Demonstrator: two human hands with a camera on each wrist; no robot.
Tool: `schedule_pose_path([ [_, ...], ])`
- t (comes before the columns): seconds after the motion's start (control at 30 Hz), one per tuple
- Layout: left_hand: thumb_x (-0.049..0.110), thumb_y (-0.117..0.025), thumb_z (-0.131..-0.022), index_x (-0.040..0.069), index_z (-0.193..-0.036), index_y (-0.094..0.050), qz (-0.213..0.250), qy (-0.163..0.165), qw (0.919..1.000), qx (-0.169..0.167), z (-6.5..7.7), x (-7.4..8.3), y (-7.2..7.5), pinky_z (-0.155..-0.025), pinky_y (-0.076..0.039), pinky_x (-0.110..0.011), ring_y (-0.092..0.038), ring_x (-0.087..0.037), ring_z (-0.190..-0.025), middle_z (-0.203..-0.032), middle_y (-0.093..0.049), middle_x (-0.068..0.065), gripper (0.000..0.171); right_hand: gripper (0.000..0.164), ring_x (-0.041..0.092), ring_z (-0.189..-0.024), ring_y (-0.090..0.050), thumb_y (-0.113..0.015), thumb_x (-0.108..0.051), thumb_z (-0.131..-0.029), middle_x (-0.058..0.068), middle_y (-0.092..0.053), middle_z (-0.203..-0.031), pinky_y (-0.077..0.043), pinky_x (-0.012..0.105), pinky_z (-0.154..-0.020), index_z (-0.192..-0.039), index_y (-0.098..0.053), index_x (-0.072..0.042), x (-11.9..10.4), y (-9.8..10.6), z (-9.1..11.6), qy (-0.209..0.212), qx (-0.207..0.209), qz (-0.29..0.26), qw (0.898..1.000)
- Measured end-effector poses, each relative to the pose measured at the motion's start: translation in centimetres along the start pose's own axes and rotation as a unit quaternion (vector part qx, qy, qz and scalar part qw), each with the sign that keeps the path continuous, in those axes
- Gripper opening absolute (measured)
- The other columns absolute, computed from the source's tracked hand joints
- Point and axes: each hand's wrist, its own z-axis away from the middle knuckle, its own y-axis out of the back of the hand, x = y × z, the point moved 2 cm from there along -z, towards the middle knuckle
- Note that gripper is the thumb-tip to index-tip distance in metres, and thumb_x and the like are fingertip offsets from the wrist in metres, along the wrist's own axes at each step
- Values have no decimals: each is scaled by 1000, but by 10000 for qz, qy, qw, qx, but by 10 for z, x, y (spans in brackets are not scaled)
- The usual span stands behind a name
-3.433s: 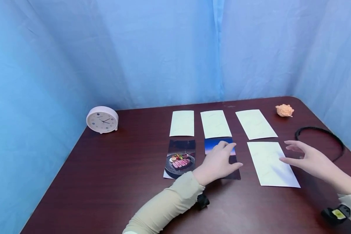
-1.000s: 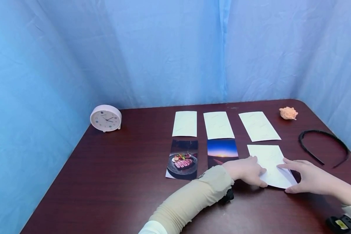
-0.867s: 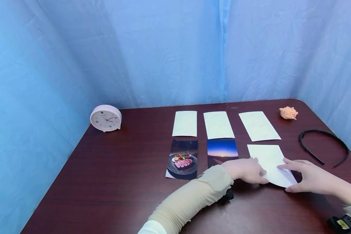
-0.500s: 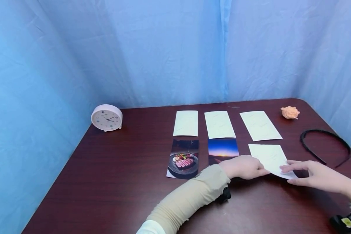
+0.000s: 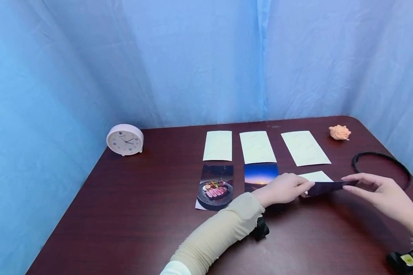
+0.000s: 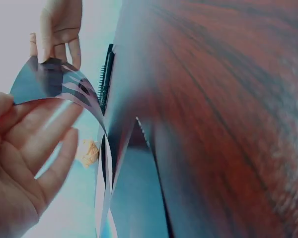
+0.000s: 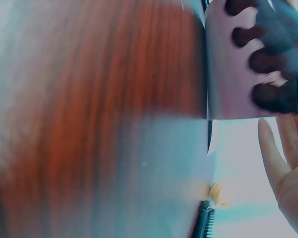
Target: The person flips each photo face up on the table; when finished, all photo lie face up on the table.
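A photo print (image 5: 325,187) is bent up off the table's right side, its near edge raised and its dark picture side turned towards me. My left hand (image 5: 283,188) pinches its left corner between thumb and fingers. At the opposite corner, my right hand (image 5: 382,193) holds the edge between thumb and fingers. From below, the left wrist view shows the curved print (image 6: 54,82) between both hands; in the right wrist view dark shapes on a pale purple ground appear on the print (image 7: 233,64). Left of it lie a sunset photo (image 5: 259,175) and a steak photo (image 5: 215,187), face up.
Behind are three white cards, a left card (image 5: 217,146), a middle card (image 5: 258,147) and a right card (image 5: 306,148). A black headband (image 5: 382,154) and a peach crumpled ball (image 5: 340,132) lie at the right. A white clock (image 5: 125,140) stands far left on the brown table (image 5: 134,214).
My left hand has moved from the sunset photo to the blank-backed print at the right. Both hands have lifted that print's near edge, and its dark picture side now shows.
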Motion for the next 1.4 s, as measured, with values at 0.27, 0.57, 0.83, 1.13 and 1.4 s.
schedule_pose_path([
  [0.27, 27, -42, -102, 9, -111, -69, 1934, -66, 9801, 444, 6, -3, 8, -69, -42, -7, -65, 9, -74, -90, -74, -3, 34, 15, -4, -65, -56, -69, -5, -85, -26, -65, -79, -40, 16, -50, -92, -67, -18, 9, 1, -2, -171, 54, -344, 9992],
  [0.57, 27, -47, -100, 9, -102, -69, 1593, -87, 9800, 1190, 8, -6, 16, -69, -37, -5, -52, 3, -75, -84, -64, 3, 28, 27, -1, -56, -48, -69, -7, -85, -34, -56, -72, -37, 17, -46, -85, -62, -33, 0, 5, -5, -75, 863, -123, 9962],
  [0.83, 24, -58, -95, 11, -122, -62, 1803, 263, 9709, 1553, 10, -10, 14, -74, -44, -5, -61, 1, -93, -115, -67, 1, 30, 32, -9, -62, -61, -64, 4, -86, -31, -64, -79, -48, 10, -53, -92, -64, -28, -6, 0, -10, -39, 867, -1289, 9878],
  [1.13, 14, -64, -90, 7, -121, -60, 2665, 458, 9380, 2167, 9, -13, 16, -70, -48, -9, -64, -1, -87, -104, -68, -5, 31, 22, 3, -72, -68, -66, 7, -83, -6, -69, -85, -54, 18, -57, -103, -66, -2, 30, -14, -26, 19, 1447, -3389, 9296],
  [1.4, 10, -65, -89, 3, -117, -60, 3455, 388, 9024, 2547, 11, -17, 13, -70, -50, -12, -62, 1, -79, -98, -65, -8, 29, 25, 18, -77, -70, -53, 22, -83, 13, -72, -89, -56, 28, -56, -105, -61, 13, 28, -27, -36, 590, 1828, -5739, 7961],
])
